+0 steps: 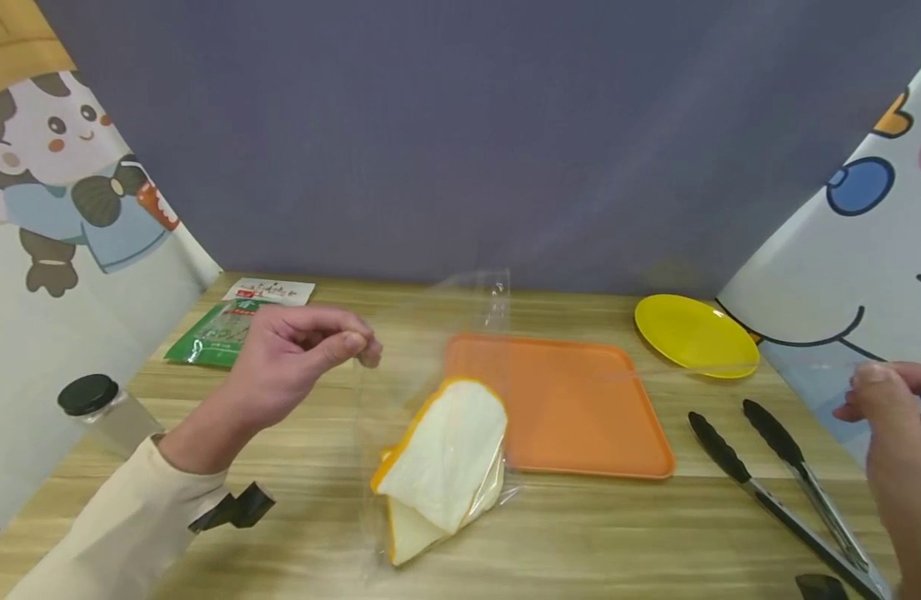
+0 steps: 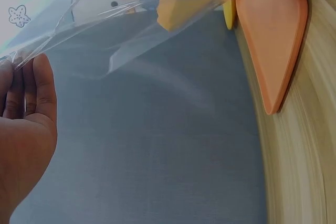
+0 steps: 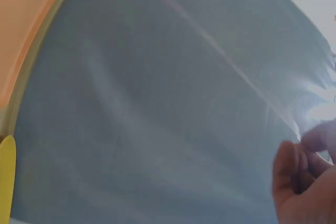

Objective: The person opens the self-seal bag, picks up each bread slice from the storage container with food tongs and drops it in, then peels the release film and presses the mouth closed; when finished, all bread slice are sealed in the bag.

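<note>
A clear plastic bag [image 1: 471,312] holds slices of white bread [image 1: 448,454] with orange-yellow crusts, overlapping each other. My left hand [image 1: 302,350] pinches the bag's edge between thumb and fingers, left of the bread. In the left wrist view, the clear film stretches from the fingertips toward the bread [image 2: 184,3]. At the far right, my right hand [image 1: 891,433] pinches one end of a thin clear strip [image 1: 790,367]. That strip [image 3: 226,59] runs slantwise away from the fingers in the right wrist view. Whether the bread touches the table, I cannot tell.
An orange tray [image 1: 580,408] lies behind and right of the bread. The yellow plate [image 1: 696,333] sits at the back right, with black-tipped tongs [image 1: 790,492] before it. A green packet [image 1: 208,337] and a black-lidded jar [image 1: 92,400] stand at left.
</note>
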